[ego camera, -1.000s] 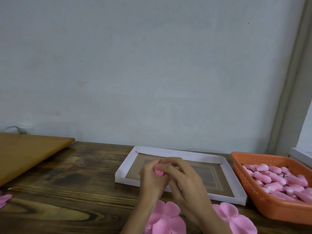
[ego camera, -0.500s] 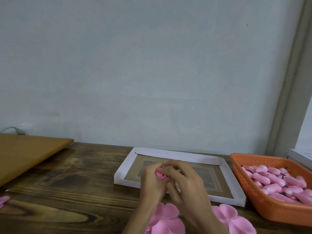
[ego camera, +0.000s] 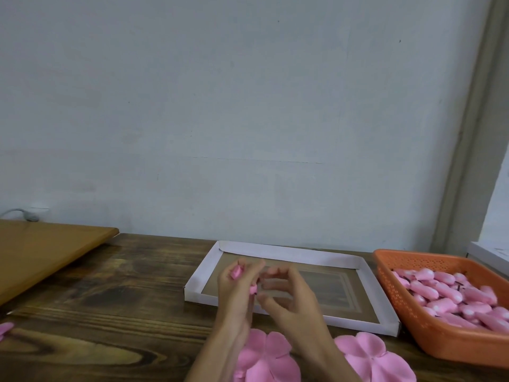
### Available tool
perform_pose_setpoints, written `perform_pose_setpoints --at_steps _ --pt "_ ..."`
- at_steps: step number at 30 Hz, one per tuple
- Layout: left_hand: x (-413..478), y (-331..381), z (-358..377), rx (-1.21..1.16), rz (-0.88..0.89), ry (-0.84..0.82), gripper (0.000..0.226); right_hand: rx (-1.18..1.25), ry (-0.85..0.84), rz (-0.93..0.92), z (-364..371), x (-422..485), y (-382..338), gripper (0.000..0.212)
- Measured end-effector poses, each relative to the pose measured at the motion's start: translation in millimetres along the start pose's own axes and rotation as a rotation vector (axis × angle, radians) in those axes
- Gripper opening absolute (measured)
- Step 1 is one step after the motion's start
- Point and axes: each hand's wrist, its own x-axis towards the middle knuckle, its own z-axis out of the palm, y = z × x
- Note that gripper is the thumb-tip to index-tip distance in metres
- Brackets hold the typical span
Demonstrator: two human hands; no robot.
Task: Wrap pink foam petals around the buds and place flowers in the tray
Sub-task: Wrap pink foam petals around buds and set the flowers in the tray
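Left hand [ego camera: 236, 292] pinching flower [ego camera: 237, 271], wrapping seemingly underway; right hand [ego camera: 290, 297] curling beside, hold unclear. Tray [ego camera: 289, 253] showing no flowers; most work remaining.

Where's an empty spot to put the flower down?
The tray looks bare from the right hand across to its rim beside the orange basket. The dark table is also bare between the tray and the light board on the left. It is crowded in the basket, which is full of buds, and petals cover the near edge.

right hand [ego camera: 292, 301] parted from left hand [ego camera: 236, 295], flower [ego camera: 237, 272] exposed
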Motion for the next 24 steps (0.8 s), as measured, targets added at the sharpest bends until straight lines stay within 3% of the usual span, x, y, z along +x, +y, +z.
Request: perform_pose_setpoints --at_steps 3,9,12,16,20,24 --pt "-1 1 2 -0.108 -0.107 -0.012 0.042 -0.064 -0.011 0.01 4 0 8 0.033" --pt "-10 3 11 -0.118 -0.171 -0.107 0.043 -0.094 0.024 -0.14 8 2 12 0.037" --pt "-10 12 11 -0.182 -0.155 -0.276 0.054 0.122 0.004 -0.022 0 8 11 0.021" --pt "-17 23 11 -0.068 -0.116 -0.456 0.041 0.333 -0.176 0.114 -11 15 7 0.019" --pt "-22 24 12 0.03 -0.091 -0.48 0.024 0.459 -0.225 0.178 -10 15 9 0.037" --pt "-20 23 11 0.063 -0.085 -0.436 0.028 0.508 -0.248 0.253 -10 17 4 0.019"
